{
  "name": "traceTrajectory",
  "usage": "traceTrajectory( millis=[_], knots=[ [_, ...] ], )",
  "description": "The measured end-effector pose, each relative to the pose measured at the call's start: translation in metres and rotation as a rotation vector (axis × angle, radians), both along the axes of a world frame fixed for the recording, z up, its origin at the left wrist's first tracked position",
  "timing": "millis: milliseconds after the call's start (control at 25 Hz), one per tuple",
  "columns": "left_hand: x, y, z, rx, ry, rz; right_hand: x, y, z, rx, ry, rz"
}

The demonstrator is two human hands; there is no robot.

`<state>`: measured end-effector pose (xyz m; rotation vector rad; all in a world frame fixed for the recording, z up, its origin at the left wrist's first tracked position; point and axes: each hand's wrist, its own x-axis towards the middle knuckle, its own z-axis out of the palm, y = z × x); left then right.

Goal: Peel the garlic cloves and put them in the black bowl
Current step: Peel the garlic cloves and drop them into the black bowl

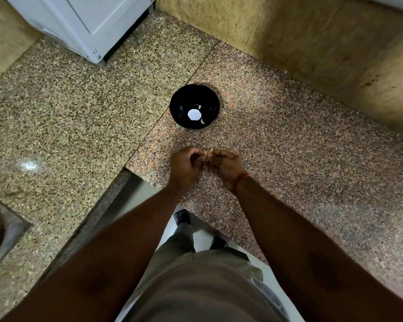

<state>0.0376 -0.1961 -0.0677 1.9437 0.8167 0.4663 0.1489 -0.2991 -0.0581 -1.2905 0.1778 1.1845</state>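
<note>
- The left hand (pixel 184 165) and right hand (pixel 226 167) meet just above the granite counter (pixel 289 159), fingers curled in on a garlic clove (pixel 209 152) of which only a pale sliver shows between the fingertips; both hands pinch it.
- The step looks to be peeling; it would go best with one hand pinning the clove while the other's thumbnail lifts the skin from the tip and draws it off in strips; work low over the counter so a slip costs nothing.
- The black bowl (pixel 179 102) stands ahead of the hands, well apart; two peeled cloves (pixel 203 122) seem to lie inside, though a bright glare spot covers the bottom and may hide more.
- Hidden: how much skin remains, since the fingers cover the clove; no unpeeled stock is in view.
</note>
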Motion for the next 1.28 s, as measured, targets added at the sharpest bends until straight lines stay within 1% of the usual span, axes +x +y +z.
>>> traceTrajectory(
  millis=[280,520,600,720,800,880,1080,1280],
  knots=[
    [0.003,-0.003,0.001,0.083,-0.038,0.019,-0.003,0.0,-0.005,-0.011,0.026,-0.041],
    [0.003,-0.004,-0.002,0.155,0.031,-0.085,-0.007,-0.002,-0.012,-0.043,0.026,-0.097],
    [0.002,-0.009,0.0,0.158,0.03,-0.072,-0.006,0.001,-0.01,-0.064,0.023,-0.104],
    [0.003,-0.014,0.001,0.135,0.048,-0.011,-0.004,0.003,-0.003,-0.075,0.017,-0.071],
    [0.003,-0.013,-0.002,0.121,0.079,-0.013,-0.003,0.001,0.0,-0.069,0.012,-0.047],
    [0.002,-0.012,-0.003,0.117,0.095,-0.03,-0.003,-0.001,0.001,-0.071,0.006,-0.042],
    [0.002,-0.015,0.005,0.251,0.152,-0.167,-0.003,-0.005,-0.002,-0.103,-0.043,-0.022],
    [0.001,-0.016,0.003,0.218,0.14,-0.152,0.005,-0.008,-0.002,-0.14,-0.018,-0.037]
  ],
)
